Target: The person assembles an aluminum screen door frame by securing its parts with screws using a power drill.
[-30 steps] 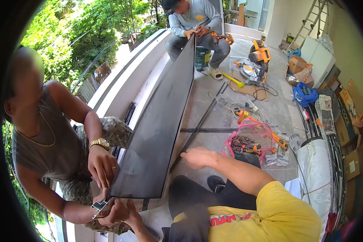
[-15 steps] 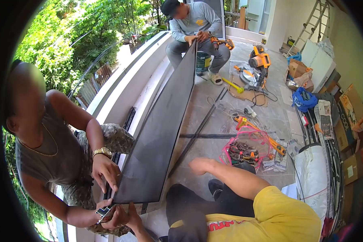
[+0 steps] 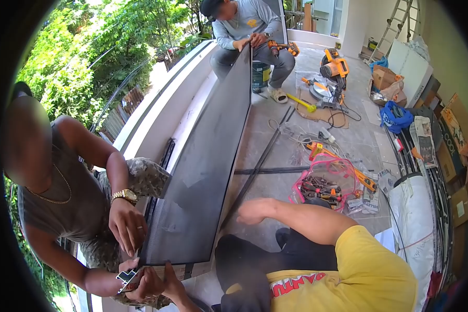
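Note:
A long dark mesh panel (image 3: 203, 177) with a thin black frame stands on edge, running from the lower left to the far seated person. My left hand (image 3: 176, 285) grips its near bottom corner, thumb up against the edge; its other fingers are partly hidden. To the right of the panel my right hand (image 3: 252, 210) hovers above the floor with fingers curled together; anything inside is hidden. A co-worker's hand (image 3: 127, 226) hangs beside the near corner, and that person's other hand is by a cut metal profile (image 3: 126, 278). At the far end, another person's hands (image 3: 252, 41) touch the panel.
Dark metal strips (image 3: 260, 165) cross on the floor near a pink-edged tool bag (image 3: 330, 182) and an orange level (image 3: 364, 179). Farther back are a yellow hammer-like tool (image 3: 301, 103), a miter saw (image 3: 330, 78) and a ladder (image 3: 395, 31). Cardboard boxes (image 3: 460, 205) line the right wall.
The nearby co-worker's upper hand has drawn back from the panel's corner, its fingers now hanging down. My right hand has shifted slightly left. The view has moved a little.

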The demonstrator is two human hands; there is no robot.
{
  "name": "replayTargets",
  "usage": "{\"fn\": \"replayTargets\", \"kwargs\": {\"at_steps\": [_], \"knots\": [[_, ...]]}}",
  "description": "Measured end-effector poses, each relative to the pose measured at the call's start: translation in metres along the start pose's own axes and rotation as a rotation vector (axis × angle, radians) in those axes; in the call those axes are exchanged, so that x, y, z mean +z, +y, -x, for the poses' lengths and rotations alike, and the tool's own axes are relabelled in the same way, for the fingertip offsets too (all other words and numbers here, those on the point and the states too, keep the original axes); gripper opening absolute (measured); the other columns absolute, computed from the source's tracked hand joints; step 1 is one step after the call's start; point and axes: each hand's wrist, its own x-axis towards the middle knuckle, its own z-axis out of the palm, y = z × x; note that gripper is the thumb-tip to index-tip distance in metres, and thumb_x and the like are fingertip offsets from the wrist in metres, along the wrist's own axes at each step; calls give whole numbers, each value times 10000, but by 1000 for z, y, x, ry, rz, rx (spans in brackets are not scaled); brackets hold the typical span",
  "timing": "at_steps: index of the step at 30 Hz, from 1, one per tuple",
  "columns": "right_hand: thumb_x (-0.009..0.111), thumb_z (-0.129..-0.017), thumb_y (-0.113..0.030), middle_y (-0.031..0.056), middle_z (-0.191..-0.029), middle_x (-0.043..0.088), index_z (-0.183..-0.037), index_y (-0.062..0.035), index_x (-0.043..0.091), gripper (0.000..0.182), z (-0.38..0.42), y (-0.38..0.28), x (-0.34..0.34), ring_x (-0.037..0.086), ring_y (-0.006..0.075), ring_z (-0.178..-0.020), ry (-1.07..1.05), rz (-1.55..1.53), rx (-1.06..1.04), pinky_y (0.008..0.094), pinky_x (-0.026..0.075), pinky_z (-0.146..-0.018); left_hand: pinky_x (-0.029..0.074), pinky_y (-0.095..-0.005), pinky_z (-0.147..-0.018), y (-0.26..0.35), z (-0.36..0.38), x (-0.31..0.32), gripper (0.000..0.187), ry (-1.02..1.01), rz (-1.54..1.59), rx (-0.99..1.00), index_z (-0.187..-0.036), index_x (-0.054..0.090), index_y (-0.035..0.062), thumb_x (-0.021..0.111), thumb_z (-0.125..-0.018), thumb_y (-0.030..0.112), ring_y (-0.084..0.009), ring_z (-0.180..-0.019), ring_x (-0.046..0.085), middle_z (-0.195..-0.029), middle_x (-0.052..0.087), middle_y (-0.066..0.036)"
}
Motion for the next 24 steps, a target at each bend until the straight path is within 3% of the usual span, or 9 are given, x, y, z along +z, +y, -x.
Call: {"fn": "replayTargets", "kwargs": {"at_steps": [1, 3, 4, 6, 10, 12, 15, 18, 24], "knots": [[536, -935, -266, 240, -1034, 684, -951, 29, 715, 345, -13, 3, 8, 647, 402, -1007, -5, -8, 0, 491, 513, -845, 422, -410, -1048, 2, 0, -3, 527, -9, -3, 1, -1252, 530, -68, 765, -826, 134, -338, -1128, 591, -1247, 585, -228], [553, -890, -195, 235, -973, 690, -950, 24, 703, 273, -37, 8, 19, 650, 406, -982, -193, 440, -345, 487, 517, -811, 437, -390, -1025, 11, -3, -5, 553, -67, 21, -15, -1349, 452, -97, 714, -875, 16, -270, -1162, 525, -1347, 512, -186], [553, -890, -195, 235, -973, 690, -950, 24, 703, 273, -34, 6, 25, 650, 406, -982, -190, 444, -343, 487, 517, -811, 437, -390, -1025, 5, -2, -4, 553, -62, 24, -14, -1349, 452, -97, 714, -875, 16, -270, -1162, 525, -1347, 512, -186], [560, -822, -81, 225, -976, 705, -957, 32, 715, 235, -23, 2, 35, 672, 400, -945, 264, 25, -200, 470, 537, -764, 440, -387, -1022, -16, 2, -2, 546, -68, -3, 125, -1343, 455, -97, 712, -876, 19, -268, -1150, 530, -1335, 520, -185], [562, -851, -118, 214, -985, 695, -1119, 25, 625, 310, -24, 2, 21, 658, 394, -976, 29, 137, -139, 486, 521, -799, 389, -466, -1080, -6, -4, 1, 595, -27, 12, -41, -1217, 528, -119, 812, -775, 161, -401, -1162, 555, -1270, 545, -279], [563, -864, -132, 215, -1032, 687, -1162, 30, 592, 340, -25, 4, 19, 650, 387, -1017, -133, 213, -42, 488, 521, -812, 452, -381, -1004, 21, -7, -2, 542, -55, 333, -243, -1331, 464, -92, 720, -871, 37, -262, -1119, 548, -1318, 533, -180], [571, -879, -159, 212, -1042, 685, -1167, 27, 592, 344, -13, -1, 13, 644, 390, -1035, -23, 148, -42, 489, 516, -832, 455, -379, -998, -62, 9, 4, 539, -69, 37, -47, -1330, 466, -91, 719, -870, 35, -262, -1112, 549, -1314, 534, -178], [609, -885, -179, 206, -1002, 701, -1108, 14, 648, 298, -13, 2, 15, 668, 390, -983, 76, 119, -76, 484, 534, -818, 456, -378, -997, -9, 0, -2, 541, -40, 10, -93, -1330, 464, -91, 721, -872, 40, -263, -1108, 548, -1309, 533, -177], [568, -896, -178, 205, -1076, 678, -1173, 12, 596, 337, -2, -4, 4, 636, 382, -1061, -9, 110, -36, 480, 514, -859, 463, -377, -988, -40, 7, 0, 555, -33, -23, -4, -1345, 449, -91, 723, -886, 56, -261, -1103, 551, -1308, 527, -182]]}}
